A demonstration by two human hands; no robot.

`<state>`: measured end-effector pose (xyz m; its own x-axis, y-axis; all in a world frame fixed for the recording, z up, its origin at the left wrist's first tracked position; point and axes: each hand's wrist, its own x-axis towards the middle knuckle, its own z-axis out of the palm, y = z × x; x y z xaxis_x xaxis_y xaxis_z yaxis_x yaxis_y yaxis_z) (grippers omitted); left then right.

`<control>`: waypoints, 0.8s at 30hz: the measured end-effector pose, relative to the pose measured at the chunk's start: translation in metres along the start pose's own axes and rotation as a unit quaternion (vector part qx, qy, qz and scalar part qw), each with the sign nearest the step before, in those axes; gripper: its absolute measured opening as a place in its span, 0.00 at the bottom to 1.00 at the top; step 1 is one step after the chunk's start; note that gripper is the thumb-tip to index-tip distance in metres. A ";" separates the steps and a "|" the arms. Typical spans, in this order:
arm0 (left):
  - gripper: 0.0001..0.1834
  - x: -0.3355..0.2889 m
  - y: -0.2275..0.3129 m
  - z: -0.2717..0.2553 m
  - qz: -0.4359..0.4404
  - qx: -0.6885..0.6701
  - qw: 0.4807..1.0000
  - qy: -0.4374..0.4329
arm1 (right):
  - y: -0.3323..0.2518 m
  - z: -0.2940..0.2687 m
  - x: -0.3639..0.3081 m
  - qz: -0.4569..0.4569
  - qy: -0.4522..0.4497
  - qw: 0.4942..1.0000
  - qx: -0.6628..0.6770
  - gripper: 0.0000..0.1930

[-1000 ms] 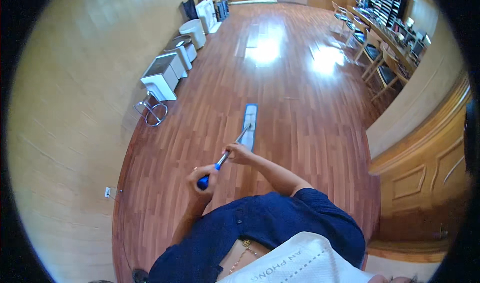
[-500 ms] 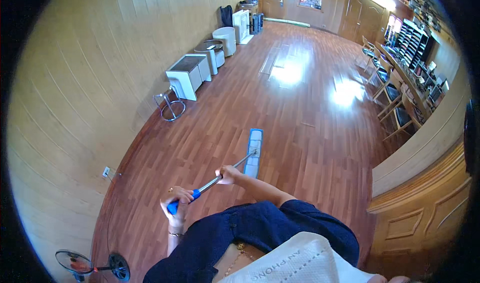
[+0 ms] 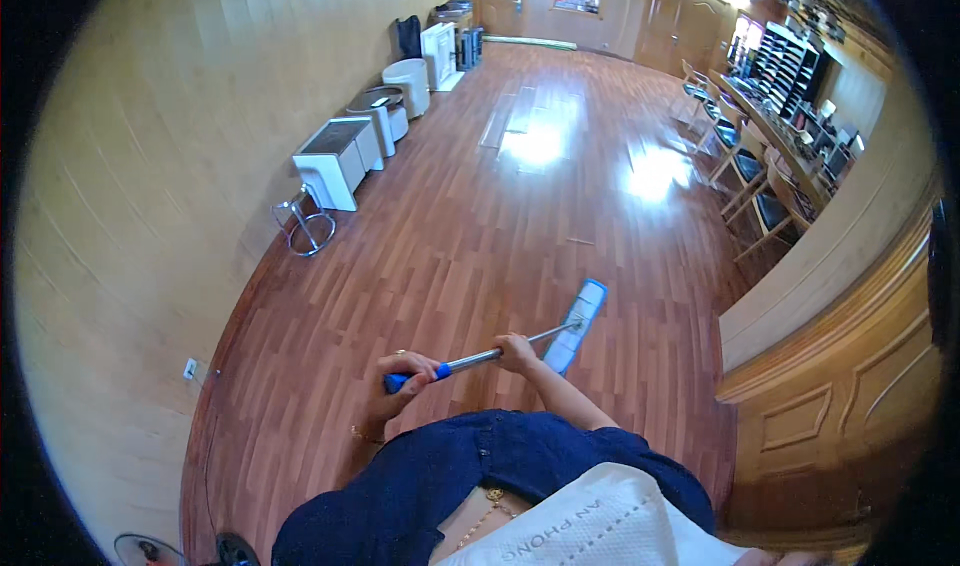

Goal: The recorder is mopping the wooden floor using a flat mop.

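I see the flat mop (image 3: 577,328) swung rightward, bringing another strip of floor (image 3: 420,266) under it; my left grip (image 3: 408,369) wraps its blue handle (image 3: 396,383), my right grip (image 3: 515,353) its metal shaft (image 3: 474,362).

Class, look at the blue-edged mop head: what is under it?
Brown plank floor shows around the mop head. The patch directly beneath is covered, so its condition cannot be seen.

Dark blue shirt (image 3: 540,451), gold necklace (image 3: 494,494)
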<state>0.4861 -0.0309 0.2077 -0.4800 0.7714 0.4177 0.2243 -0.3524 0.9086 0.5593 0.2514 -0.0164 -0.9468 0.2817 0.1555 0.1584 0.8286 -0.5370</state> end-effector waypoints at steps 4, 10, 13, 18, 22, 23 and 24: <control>0.03 0.024 -0.023 0.022 -0.020 0.012 0.995 -0.100 | 0.045 -0.022 -0.050 0.086 0.030 0.994 -0.056 0.14; 0.04 0.069 -0.046 0.057 -0.010 -0.047 0.967 -0.252 | 0.064 -0.044 -0.131 0.216 0.126 0.964 -0.095 0.14; 0.04 0.083 -0.060 0.072 -0.001 -0.108 0.946 -0.305 | 0.044 -0.055 -0.170 0.240 0.186 0.948 -0.100 0.11; 0.06 0.107 -0.064 0.108 -0.005 -0.163 0.903 -0.397 | 0.036 -0.045 -0.232 0.375 0.224 0.890 -0.127 0.09; 0.08 0.115 -0.073 0.137 -0.028 -0.173 0.860 -0.479 | 0.030 -0.029 -0.289 0.436 0.248 0.859 -0.104 0.11; 0.09 0.115 -0.076 0.144 -0.046 -0.185 0.851 -0.490 | 0.026 -0.024 -0.299 0.413 0.316 0.848 -0.099 0.14; 0.09 0.114 -0.075 0.150 -0.047 -0.188 0.849 -0.491 | 0.020 -0.021 -0.309 0.396 0.350 0.847 -0.051 0.10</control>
<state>0.5419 0.1630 0.1863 0.4999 0.8101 0.3064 -0.1502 -0.2673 0.9518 0.8612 0.1907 -0.0578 -0.1394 0.9575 0.2524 0.7241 0.2724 -0.6336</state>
